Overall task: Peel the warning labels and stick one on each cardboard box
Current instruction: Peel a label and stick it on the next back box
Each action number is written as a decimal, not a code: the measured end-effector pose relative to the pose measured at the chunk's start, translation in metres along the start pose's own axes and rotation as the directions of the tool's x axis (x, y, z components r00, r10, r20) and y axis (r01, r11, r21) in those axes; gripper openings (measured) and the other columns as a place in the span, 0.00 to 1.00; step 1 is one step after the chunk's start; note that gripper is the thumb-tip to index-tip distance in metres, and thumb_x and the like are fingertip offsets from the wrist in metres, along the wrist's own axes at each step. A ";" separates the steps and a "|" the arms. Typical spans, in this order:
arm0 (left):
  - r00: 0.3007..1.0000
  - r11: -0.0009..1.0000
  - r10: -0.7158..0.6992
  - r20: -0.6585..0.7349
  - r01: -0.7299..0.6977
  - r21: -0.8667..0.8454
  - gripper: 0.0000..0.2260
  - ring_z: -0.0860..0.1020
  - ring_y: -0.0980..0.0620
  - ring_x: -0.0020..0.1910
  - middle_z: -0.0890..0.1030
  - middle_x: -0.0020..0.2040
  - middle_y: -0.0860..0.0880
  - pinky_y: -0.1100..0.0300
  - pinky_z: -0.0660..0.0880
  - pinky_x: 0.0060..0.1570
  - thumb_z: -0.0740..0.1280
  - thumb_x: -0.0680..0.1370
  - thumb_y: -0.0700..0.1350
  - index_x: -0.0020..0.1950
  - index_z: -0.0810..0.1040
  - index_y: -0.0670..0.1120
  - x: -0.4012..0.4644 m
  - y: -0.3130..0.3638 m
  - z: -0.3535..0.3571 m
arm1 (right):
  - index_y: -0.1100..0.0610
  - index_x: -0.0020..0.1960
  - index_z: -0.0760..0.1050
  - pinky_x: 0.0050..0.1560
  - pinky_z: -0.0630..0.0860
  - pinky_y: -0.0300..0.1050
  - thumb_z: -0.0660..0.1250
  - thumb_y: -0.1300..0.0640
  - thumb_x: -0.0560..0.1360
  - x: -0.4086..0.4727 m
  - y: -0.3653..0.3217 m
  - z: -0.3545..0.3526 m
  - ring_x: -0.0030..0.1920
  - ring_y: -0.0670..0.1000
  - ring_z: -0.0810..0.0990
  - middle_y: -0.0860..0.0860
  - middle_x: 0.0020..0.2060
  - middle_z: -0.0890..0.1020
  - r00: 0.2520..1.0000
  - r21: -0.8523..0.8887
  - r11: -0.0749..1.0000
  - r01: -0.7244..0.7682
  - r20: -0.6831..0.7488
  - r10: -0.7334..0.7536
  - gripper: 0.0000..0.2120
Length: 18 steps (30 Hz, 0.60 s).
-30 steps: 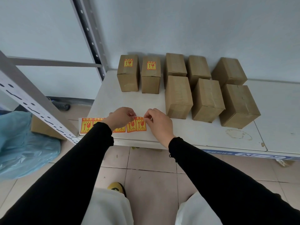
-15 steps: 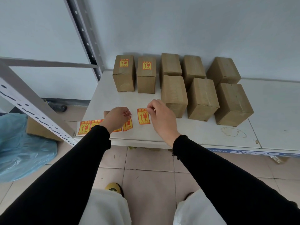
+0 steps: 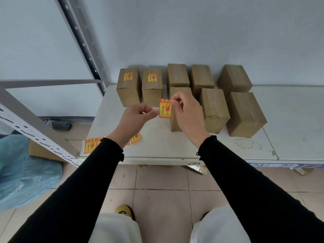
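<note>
head view: hands (image 3: 163, 116) hold arrow-and-glass label (image 3: 165, 108).

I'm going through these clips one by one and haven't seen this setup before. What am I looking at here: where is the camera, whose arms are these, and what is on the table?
There is no machine here. The single picture comes from a camera worn on a person's head, looking down at their own arms in black sleeves. The right hand pinches a red and yellow warning label by its upper corner, and the left hand touches its left edge. On the white table stand seven cardboard boxes. The two leftmost, the first labelled box and the second labelled box, already carry a label on top; the other five show none. The remaining strip of labels lies at the table's near left edge.
</note>
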<state>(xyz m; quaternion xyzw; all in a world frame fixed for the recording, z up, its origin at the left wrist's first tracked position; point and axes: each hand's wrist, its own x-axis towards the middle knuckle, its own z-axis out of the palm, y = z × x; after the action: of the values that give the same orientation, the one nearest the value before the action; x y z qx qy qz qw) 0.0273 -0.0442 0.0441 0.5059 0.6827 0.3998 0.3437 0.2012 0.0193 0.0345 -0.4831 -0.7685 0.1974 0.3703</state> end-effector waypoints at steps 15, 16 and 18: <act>0.996 0.997 0.039 0.075 -0.044 0.070 0.06 0.71 0.58 0.32 0.80 0.39 0.50 0.66 0.69 0.34 0.70 0.78 0.48 0.47 0.83 0.45 0.067 0.056 0.030 | 0.52 0.50 0.75 0.37 0.67 0.31 0.61 0.53 0.83 0.072 0.027 -0.036 0.39 0.40 0.76 0.43 0.41 0.78 0.994 0.137 0.984 -0.111 0.033 0.107 0.06; 0.996 0.996 0.040 0.074 -0.046 0.072 0.06 0.69 0.58 0.30 0.78 0.36 0.51 0.66 0.69 0.33 0.69 0.78 0.47 0.47 0.82 0.45 0.078 0.062 0.031 | 0.53 0.51 0.75 0.37 0.67 0.31 0.60 0.53 0.83 0.086 0.031 -0.038 0.40 0.40 0.76 0.43 0.42 0.79 0.991 0.139 0.982 -0.129 0.053 0.122 0.06; 0.997 0.995 0.040 0.069 -0.047 0.092 0.06 0.69 0.58 0.29 0.77 0.34 0.53 0.64 0.70 0.34 0.69 0.78 0.47 0.45 0.81 0.46 0.103 0.074 0.034 | 0.54 0.52 0.75 0.39 0.70 0.33 0.62 0.53 0.82 0.116 0.038 -0.041 0.44 0.40 0.78 0.44 0.44 0.79 0.989 0.112 0.985 -0.133 0.071 0.126 0.06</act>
<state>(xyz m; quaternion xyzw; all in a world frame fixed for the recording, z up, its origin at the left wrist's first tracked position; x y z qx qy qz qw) 0.0619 0.0747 0.0884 0.5494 0.6777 0.3576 0.3332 0.2253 0.1376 0.0799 -0.5030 -0.7339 0.2811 0.3597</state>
